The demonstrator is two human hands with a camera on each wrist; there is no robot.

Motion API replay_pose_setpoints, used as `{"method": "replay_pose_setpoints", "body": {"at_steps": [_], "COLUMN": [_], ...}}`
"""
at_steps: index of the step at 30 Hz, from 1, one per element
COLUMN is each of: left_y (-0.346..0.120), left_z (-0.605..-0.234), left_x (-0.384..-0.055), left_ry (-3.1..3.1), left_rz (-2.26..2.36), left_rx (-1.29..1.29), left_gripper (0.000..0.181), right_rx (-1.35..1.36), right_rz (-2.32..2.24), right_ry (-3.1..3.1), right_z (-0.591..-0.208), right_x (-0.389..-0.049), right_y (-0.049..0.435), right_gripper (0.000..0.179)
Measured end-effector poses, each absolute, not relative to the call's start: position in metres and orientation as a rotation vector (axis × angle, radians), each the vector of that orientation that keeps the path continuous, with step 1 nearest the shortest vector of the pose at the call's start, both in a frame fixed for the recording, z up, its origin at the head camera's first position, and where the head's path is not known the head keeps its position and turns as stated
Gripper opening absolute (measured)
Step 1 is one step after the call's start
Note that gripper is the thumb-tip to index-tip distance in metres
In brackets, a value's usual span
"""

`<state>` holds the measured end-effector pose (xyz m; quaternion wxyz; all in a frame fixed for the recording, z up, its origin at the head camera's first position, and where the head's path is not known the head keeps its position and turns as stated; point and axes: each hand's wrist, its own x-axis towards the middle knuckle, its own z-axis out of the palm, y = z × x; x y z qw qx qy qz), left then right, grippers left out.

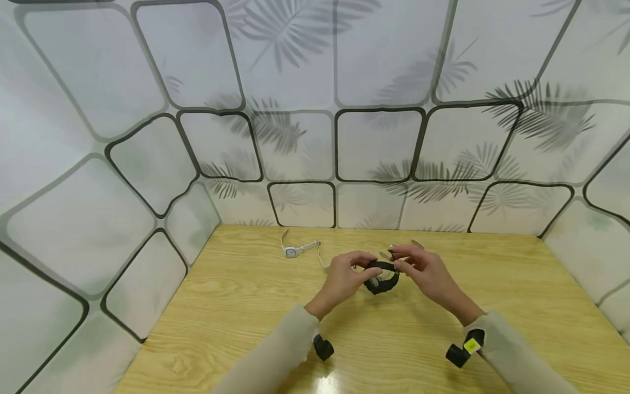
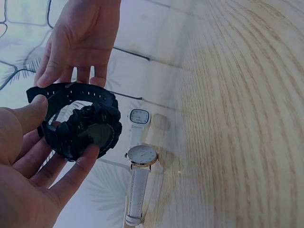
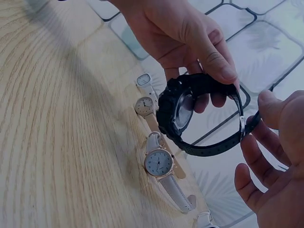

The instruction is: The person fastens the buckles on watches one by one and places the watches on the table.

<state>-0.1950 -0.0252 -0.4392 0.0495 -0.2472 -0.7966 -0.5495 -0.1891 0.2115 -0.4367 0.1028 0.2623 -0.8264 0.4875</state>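
A chunky black wristwatch (image 1: 381, 285) is held up between both hands, its strap bent into a loop. My left hand (image 1: 346, 278) grips it on one side; in the left wrist view the thumb lies at the strap and a fingertip on the dial (image 2: 97, 134). My right hand (image 1: 427, 272) pinches the strap's free end near the metal buckle (image 3: 242, 124), thumb on one side and fingers on the other. The case back (image 3: 185, 111) faces the right wrist view.
On the wooden table (image 1: 236, 323) behind the hands lie several light-strapped watches: a white square-faced watch (image 1: 291, 251) at the left, and round-faced ones, including a rose-gold-rimmed watch (image 3: 158, 162). Patterned fabric walls (image 1: 300, 148) border the table's back and sides.
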Motion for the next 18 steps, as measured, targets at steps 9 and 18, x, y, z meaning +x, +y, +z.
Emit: {"method": "replay_pose_setpoints", "body": {"at_steps": [9,18], "left_y": [-0.0256,-0.0305], "left_z": [-0.439,-0.439], "left_x": [-0.1951,-0.1942], "left_ry": [-2.428,-2.445], "left_rz": [-1.591,-1.53], "left_rx": [-0.778,-0.833], "left_gripper": [0.028,0.026], "right_rx": [0.784,0.86], "right_rz": [1.256,1.093], "right_ry": [-2.502,-2.533], "right_z": [-0.4343,-0.43], "right_x": [-0.1852,-0.1867], "right_y": [0.206,0.2036], "right_gripper": [0.025,0.026]}}
